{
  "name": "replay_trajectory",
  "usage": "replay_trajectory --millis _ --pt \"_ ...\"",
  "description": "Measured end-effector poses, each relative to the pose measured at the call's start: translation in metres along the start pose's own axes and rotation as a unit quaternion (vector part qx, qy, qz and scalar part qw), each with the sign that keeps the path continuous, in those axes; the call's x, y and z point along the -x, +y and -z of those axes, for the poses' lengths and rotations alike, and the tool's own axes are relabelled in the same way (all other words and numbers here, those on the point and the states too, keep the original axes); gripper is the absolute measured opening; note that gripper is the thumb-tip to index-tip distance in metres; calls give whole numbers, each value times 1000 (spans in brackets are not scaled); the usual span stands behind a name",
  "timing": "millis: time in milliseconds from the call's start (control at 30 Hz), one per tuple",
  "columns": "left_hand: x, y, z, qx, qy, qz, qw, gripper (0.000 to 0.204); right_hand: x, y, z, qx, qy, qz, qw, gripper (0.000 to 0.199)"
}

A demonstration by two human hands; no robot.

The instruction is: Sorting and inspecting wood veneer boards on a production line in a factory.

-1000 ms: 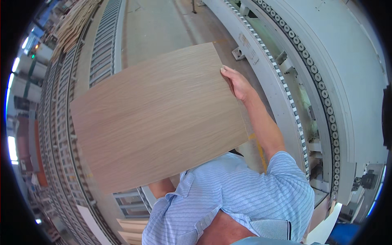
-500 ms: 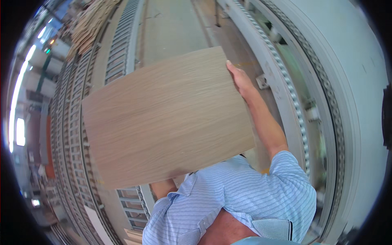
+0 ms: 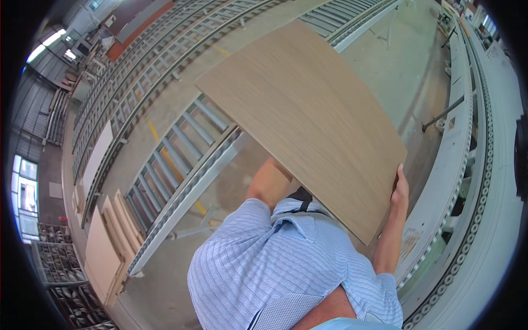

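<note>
I see the wooden panel (image 3: 308,121) has swung since half a second ago: before, it lay across a long roller track, now its far corner points over the roller conveyor (image 3: 176,165) on my left. My right hand (image 3: 400,190) is clamped on the near right edge of the panel, as before. My left hand is hidden under the panel, only the forearm shows, so its grip I cannot tell. The stacked boards (image 3: 107,242) lie left of the conveyor.
</note>
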State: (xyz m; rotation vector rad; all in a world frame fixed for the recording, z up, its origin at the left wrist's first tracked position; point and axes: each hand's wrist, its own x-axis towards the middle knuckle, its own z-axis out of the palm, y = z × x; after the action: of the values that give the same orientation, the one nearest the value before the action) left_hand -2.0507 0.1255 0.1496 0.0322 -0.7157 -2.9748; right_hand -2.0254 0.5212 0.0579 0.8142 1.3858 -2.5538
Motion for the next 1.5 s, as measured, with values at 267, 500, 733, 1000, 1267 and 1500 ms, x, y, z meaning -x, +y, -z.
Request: replay_trajectory --millis 267,500,733,1000,1267,1500 --pt "-158 -97 -70 11 -17 71 997 60 -86 -86 51 -28 132 34 990 54" --pt "-281 -201 -152 6 -57 96 994 60 -206 -143 117 -105 123 9 987 56" --pt "-375 -278 -235 -23 -62 44 997 61 -351 -248 143 -106 35 21 994 64" --pt "-467 -333 -288 -21 -103 -22 994 56 -515 -340 125 -105 18 72 992 71" --pt "-650 -403 -315 -239 -31 -38 970 44 -681 -401 103 -143 38 148 978 72" --pt "-791 -468 -382 -307 -150 19 940 32 -804 -470 105 -241 81 131 958 77"
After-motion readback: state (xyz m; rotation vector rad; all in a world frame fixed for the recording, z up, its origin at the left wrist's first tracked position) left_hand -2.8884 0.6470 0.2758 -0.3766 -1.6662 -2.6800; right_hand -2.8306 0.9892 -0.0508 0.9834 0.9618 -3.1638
